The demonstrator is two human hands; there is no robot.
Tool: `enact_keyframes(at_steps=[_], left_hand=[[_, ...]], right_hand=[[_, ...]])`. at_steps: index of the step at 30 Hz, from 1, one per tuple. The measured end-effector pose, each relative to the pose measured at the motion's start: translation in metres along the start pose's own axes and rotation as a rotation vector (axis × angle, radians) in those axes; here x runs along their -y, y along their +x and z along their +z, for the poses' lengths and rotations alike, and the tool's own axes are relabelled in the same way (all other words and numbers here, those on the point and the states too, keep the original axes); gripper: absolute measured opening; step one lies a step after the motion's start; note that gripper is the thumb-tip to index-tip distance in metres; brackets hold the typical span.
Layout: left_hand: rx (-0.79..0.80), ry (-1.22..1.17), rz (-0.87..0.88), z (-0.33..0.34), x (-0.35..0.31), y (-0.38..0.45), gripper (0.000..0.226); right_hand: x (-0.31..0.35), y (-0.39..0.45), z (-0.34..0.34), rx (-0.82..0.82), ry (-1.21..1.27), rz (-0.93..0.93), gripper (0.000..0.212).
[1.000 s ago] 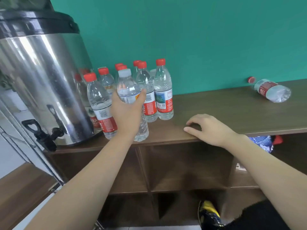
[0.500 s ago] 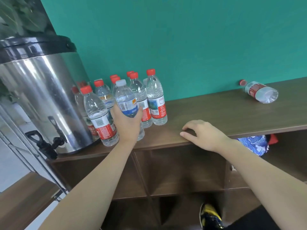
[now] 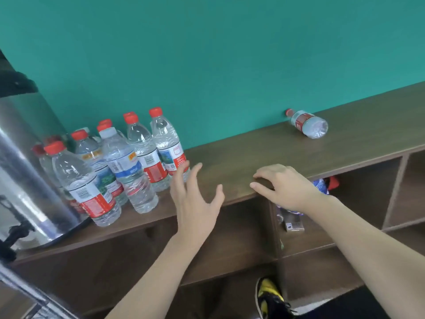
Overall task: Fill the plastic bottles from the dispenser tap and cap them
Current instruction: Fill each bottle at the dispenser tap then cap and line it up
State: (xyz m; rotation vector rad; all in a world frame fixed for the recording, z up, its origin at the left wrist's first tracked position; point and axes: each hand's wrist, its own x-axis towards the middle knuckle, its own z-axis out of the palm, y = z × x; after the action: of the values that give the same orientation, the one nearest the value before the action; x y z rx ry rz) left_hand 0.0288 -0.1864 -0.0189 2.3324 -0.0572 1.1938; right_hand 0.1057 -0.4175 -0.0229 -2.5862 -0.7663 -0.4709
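Several capped plastic bottles stand grouped on the wooden shelf top [image 3: 241,148], next to the steel dispenser [image 3: 27,180]. A white-capped, blue-labelled bottle [image 3: 128,171] stands at the front of the group, with a red-capped one [image 3: 82,185] to its left. My left hand [image 3: 195,194] hovers to the right of the group with fingers spread, holding nothing. At the shelf's front edge rests my right hand [image 3: 282,185], its fingers bent on the wood. One red-capped bottle [image 3: 308,123] lies on its side far right by the wall. The black tap [image 3: 11,236] shows at the left edge.
A teal wall [image 3: 207,54] backs the shelf. Open cubbies below hold a blue patterned item [image 3: 320,184] and a small box [image 3: 294,225]. A yellow and black shoe [image 3: 269,298] is on the floor. A lower wooden surface sits bottom left.
My left hand has let go of the white-capped bottle and pulled away to the right, fingers spread. The camera view has swung to the right and tilted. My right hand stays on the edge.
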Motion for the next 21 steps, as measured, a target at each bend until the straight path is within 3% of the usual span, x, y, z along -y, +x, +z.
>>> enact_keyframes(at_steps=[6,14,17,21], left_hand=[[0.39,-0.024,0.265,0.099,-0.077,0.064,0.056],[0.553,0.105,0.517,0.227,-0.152,0.131,0.061],[0.632,0.159,0.527,0.262,-0.169,0.14,0.062],[0.771,0.129,0.379,0.29,-0.168,0.141,0.055]], right_hand=[[-0.077,-0.036,-0.028,-0.189,-0.083,0.187,0.058],[-0.143,-0.066,-0.046,-0.337,-0.114,0.343,0.064],[-0.148,-0.067,-0.044,-0.372,-0.116,0.342,0.06],[-0.149,-0.066,-0.041,-0.397,-0.119,0.337,0.057]])
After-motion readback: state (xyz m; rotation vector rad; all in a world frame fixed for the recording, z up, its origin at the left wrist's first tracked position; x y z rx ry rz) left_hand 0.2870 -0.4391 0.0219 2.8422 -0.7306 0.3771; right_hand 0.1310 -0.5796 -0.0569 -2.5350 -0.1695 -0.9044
